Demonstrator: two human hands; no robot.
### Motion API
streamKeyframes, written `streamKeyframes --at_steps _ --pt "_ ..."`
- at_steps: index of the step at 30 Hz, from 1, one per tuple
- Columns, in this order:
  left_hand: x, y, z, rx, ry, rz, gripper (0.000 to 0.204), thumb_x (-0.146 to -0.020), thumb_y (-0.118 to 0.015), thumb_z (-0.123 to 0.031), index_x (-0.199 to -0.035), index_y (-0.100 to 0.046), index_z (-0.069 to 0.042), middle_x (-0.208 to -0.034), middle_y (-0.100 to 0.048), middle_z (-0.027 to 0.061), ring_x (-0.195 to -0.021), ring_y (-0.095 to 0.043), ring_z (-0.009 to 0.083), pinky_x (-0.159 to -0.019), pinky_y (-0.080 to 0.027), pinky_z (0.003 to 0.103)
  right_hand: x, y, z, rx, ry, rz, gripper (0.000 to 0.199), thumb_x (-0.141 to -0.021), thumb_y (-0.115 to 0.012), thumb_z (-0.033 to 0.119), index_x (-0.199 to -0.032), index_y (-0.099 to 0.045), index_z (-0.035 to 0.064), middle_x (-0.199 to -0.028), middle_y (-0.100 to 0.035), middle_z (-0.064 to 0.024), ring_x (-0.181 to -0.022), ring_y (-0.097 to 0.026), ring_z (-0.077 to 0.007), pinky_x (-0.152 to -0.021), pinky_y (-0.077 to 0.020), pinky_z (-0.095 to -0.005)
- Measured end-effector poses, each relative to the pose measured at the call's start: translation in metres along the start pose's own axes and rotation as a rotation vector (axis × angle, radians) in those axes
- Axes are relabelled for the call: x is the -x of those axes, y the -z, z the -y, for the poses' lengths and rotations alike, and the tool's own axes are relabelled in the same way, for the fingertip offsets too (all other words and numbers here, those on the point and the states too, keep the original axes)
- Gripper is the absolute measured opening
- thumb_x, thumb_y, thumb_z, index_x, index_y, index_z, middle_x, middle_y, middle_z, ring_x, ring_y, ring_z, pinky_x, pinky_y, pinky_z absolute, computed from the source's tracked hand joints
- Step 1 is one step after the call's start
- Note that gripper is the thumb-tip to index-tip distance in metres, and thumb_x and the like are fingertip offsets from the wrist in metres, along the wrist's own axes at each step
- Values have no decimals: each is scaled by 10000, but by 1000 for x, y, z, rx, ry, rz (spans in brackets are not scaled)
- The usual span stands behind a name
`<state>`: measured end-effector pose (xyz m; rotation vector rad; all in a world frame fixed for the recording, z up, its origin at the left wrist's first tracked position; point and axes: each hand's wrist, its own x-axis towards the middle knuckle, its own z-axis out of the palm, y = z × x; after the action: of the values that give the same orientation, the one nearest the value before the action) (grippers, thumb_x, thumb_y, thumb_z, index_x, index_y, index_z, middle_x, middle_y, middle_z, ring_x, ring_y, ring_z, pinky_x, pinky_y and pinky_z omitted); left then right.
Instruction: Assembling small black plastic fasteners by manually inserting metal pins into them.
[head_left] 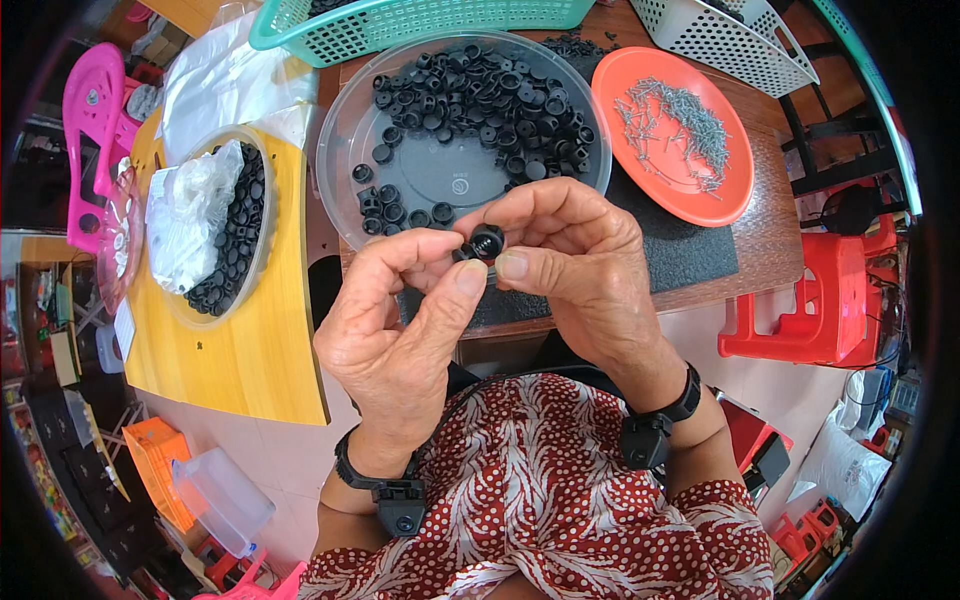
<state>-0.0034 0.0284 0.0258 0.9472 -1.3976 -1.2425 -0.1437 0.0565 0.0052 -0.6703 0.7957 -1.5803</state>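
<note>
Both hands pinched one black cap (487, 241) betw. thumbs & forefingers: left hand (400, 320), right hand (575, 255), above table edge. Behind: clear bowl (340, 150) of caps, orange plate (735, 190) w/ screws (680, 125), green basket (400, 25). Hands blocked mat (690, 255); cap's underside hidden.

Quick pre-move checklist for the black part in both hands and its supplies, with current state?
1. Small black round part pinched by both the left hand and the right hand: ok.
2. Part held above the clear round tray, not over the floor: ok.
3. Loose black parts left in the tray: ok, plenty.
4. Small metal pins on the orange plate, beside the right hand: ok.
5. Pin already seated in the part: cannot tell, fingers cover it.
</note>
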Motion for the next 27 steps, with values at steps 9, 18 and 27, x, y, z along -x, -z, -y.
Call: streamKeyframes --at_steps 9,18,27 --pt "-1 -1 1 -103 -47 -38 176 -742 -700 14 -896 -618 27 -789 -581 20 -661 -500 56 -607 -415 188 -1 -2 -2 -20 -20 -19 275 -729 -631 -98 -986 -596 -6 -976 -645 -84 -830 -561 -81 -770 -469 -229" --pt "0 -2 1 -104 -67 -53 167 -744 -698 14 -887 -613 32 -794 -582 30 -647 -501 53 -591 -414 183 -1 -4 -2 0 -28 -43 203 -776 -612 -47 -974 -599 -5 -963 -646 -82 -779 -571 -77 -672 -484 -211" --pt "-1 -2 2 -127 -65 -37 164 -746 -698 11 -885 -614 28 -798 -583 27 -658 -501 51 -602 -416 181 -1 -3 -2 -3 -20 -45 204 -780 -593 -67 -975 -598 -6 -959 -645 -87 -792 -577 -83 -678 -485 -211"
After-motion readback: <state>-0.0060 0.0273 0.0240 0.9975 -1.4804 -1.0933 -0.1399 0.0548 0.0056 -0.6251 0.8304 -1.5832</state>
